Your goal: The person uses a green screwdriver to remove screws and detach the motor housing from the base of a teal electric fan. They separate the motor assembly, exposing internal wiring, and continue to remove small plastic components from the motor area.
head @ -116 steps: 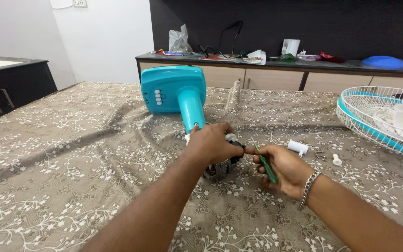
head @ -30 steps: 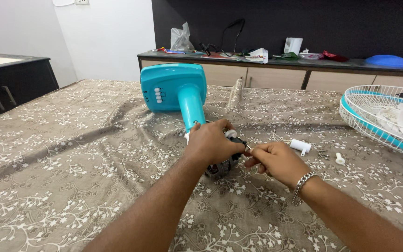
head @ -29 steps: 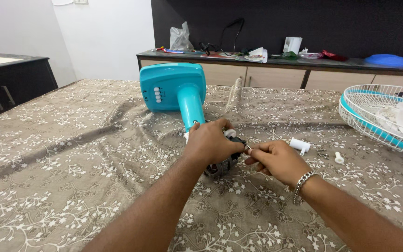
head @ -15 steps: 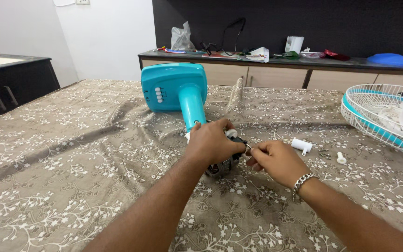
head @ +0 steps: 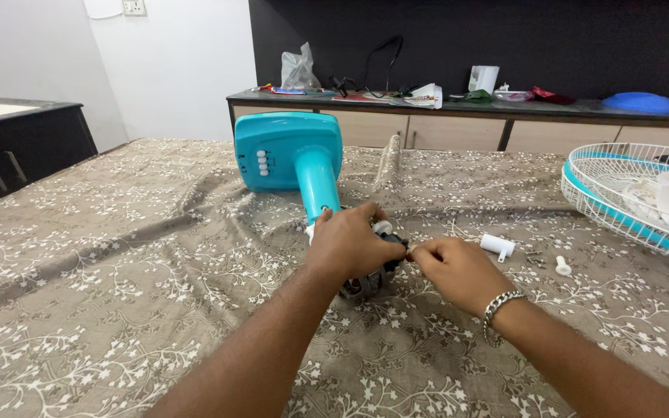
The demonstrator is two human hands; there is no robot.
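A turquoise table fan lies on its side on a brown floral bedspread point(head: 118, 255), with its square base point(head: 280, 147) at the far end and its stem point(head: 317, 190) pointing toward me. My left hand point(head: 354, 244) is wrapped over the bare motor point(head: 365, 282) at the stem's end. My right hand point(head: 454, 271) is a closed fist just right of the motor, with thumb and forefinger pinched at the motor's black end. It holds a screwdriver, hidden inside the fist. A metal bracelet sits on my right wrist.
A white plastic cap point(head: 496, 245), a small white knob point(head: 561, 267) and tiny screws point(head: 534, 257) lie to the right. The white and turquoise fan grille point(head: 621, 201) rests at the right edge. A cluttered counter point(head: 458, 108) runs behind, and a black cabinet point(head: 17, 151) stands left.
3.9 s ago the green screwdriver showed in my right palm; now the fist has closed over it and stays pressed to the motor. My left hand has kept its hold.
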